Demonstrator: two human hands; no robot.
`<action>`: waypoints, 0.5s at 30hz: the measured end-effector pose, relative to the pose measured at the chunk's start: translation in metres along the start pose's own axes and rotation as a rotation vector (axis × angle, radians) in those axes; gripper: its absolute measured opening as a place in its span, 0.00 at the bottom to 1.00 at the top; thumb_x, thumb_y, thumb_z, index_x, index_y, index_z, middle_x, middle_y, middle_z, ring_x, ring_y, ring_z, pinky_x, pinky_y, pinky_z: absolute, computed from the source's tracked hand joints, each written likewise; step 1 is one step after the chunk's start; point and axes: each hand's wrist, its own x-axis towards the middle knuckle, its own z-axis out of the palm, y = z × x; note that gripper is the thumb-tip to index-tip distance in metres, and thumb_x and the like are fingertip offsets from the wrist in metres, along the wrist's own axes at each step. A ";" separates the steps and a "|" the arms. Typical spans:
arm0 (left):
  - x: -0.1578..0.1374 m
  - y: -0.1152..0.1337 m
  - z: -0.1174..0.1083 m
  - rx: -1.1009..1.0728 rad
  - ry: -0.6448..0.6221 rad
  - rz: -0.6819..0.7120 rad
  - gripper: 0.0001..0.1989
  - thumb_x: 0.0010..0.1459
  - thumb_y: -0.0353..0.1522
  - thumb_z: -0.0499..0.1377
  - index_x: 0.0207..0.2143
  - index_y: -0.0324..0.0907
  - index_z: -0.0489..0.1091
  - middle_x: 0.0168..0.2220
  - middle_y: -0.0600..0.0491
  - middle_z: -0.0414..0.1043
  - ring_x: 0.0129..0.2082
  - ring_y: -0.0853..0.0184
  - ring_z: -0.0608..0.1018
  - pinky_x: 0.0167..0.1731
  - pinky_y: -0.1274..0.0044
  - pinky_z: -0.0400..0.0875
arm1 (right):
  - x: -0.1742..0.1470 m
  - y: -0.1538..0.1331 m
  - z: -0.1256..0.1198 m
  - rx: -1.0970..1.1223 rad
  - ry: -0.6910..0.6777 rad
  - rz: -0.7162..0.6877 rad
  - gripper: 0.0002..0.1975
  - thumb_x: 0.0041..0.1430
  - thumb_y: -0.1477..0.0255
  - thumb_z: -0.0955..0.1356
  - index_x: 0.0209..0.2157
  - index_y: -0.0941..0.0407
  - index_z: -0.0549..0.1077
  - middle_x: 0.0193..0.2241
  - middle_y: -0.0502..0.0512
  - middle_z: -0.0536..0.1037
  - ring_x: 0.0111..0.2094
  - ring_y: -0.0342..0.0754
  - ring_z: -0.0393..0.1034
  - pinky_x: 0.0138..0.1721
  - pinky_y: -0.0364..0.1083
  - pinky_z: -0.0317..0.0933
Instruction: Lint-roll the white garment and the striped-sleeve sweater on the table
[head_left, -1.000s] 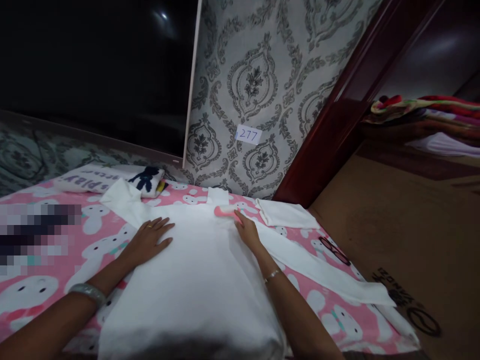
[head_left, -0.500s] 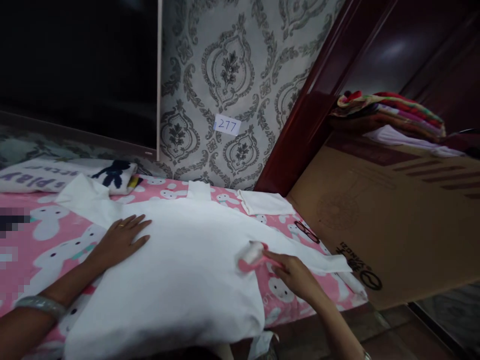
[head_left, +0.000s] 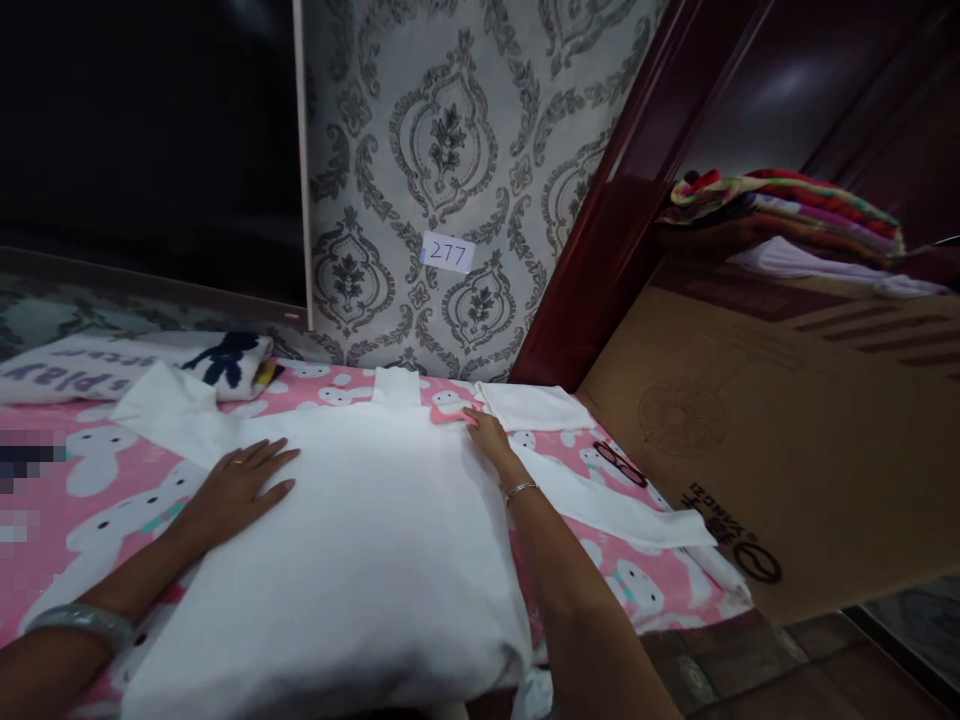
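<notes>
A white long-sleeved top (head_left: 360,540) lies spread out, its collar towards the wall and its sleeves out to both sides. My left hand (head_left: 244,492) rests flat on its left part, fingers stretched and slightly apart. In my right hand (head_left: 491,438) is the handle of a pink-and-white lint roller (head_left: 448,414). The roller is at the top's right shoulder, near the collar. Part of the handle is hidden by my fingers.
Under the top is a pink bunny-print cloth (head_left: 637,590). Folded white fabric (head_left: 532,407) and dark-rimmed glasses (head_left: 619,464) lie to the right, beside a large cardboard box (head_left: 675,350). A printed folded cloth (head_left: 135,365) sits at the left, below a dark screen (head_left: 150,150).
My right hand has moved the lint roller away from me and to the left, from the top's lower right side up to its shoulder. My left hand has stayed in place.
</notes>
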 end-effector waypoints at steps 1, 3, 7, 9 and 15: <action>0.000 -0.001 0.000 0.000 -0.009 0.001 0.31 0.61 0.48 0.46 0.61 0.47 0.67 0.65 0.49 0.62 0.65 0.52 0.64 0.61 0.60 0.58 | -0.002 0.006 -0.003 0.018 -0.003 -0.014 0.27 0.59 0.80 0.64 0.59 0.53 0.70 0.59 0.54 0.72 0.60 0.50 0.66 0.60 0.50 0.59; 0.000 -0.002 0.002 0.002 -0.020 0.003 0.32 0.61 0.48 0.45 0.62 0.46 0.66 0.66 0.48 0.61 0.65 0.53 0.63 0.62 0.60 0.57 | -0.019 0.024 -0.013 0.052 -0.011 -0.040 0.28 0.58 0.80 0.64 0.59 0.52 0.70 0.59 0.52 0.73 0.60 0.49 0.66 0.60 0.50 0.59; -0.001 -0.004 0.008 0.004 0.033 0.007 0.31 0.63 0.48 0.43 0.62 0.46 0.65 0.66 0.48 0.61 0.66 0.53 0.63 0.63 0.60 0.55 | -0.085 0.080 -0.047 0.111 -0.015 -0.071 0.26 0.59 0.76 0.63 0.59 0.53 0.70 0.59 0.52 0.72 0.59 0.50 0.67 0.61 0.52 0.58; 0.000 -0.005 0.009 0.012 0.023 0.011 0.31 0.63 0.47 0.43 0.62 0.45 0.65 0.66 0.47 0.61 0.66 0.53 0.63 0.63 0.60 0.55 | -0.123 0.111 -0.068 0.149 0.002 -0.076 0.25 0.60 0.71 0.64 0.59 0.54 0.71 0.59 0.55 0.72 0.60 0.53 0.67 0.62 0.55 0.56; 0.006 -0.007 0.010 0.045 0.002 0.021 0.32 0.61 0.46 0.42 0.61 0.43 0.65 0.65 0.47 0.63 0.65 0.53 0.65 0.62 0.60 0.56 | -0.199 0.167 -0.148 0.132 -0.038 0.073 0.25 0.56 0.69 0.67 0.56 0.55 0.74 0.57 0.57 0.73 0.58 0.58 0.69 0.60 0.58 0.59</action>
